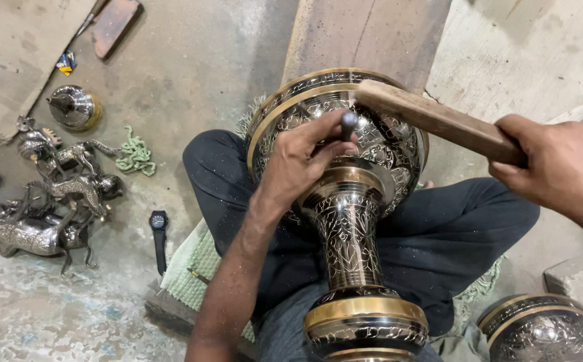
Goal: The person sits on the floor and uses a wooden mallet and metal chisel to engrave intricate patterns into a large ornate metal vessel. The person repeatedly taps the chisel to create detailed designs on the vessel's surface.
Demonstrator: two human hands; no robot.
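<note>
The vase (348,221) lies across the person's lap, its wide bowl away from the body and its foot toward the camera; dark metal with gold bands and fine engraved leaf work. The left hand (298,164) is closed round a small chisel (349,124), tip set on the bowl just above the neck; the right hand (563,167) is clenched on a wooden mallet (432,117), whose head hangs just beside the chisel top, whether touching I cannot tell.

To do this step well, I judge: keep the chisel steady and at a fixed tilt; strike lightly and squarely on its top, since a glancing blow could skid the tip across the finished pattern; brace the vase firmly between the legs so it does not roll; let the left fingers guide the line rather than the mallet.

On the floor (191,74) at left lie metal horse figures (50,201), a small lidded pot (74,107), a wristwatch (159,231) and a green cord (135,155); another engraved vessel (543,328) sits at lower right.
</note>
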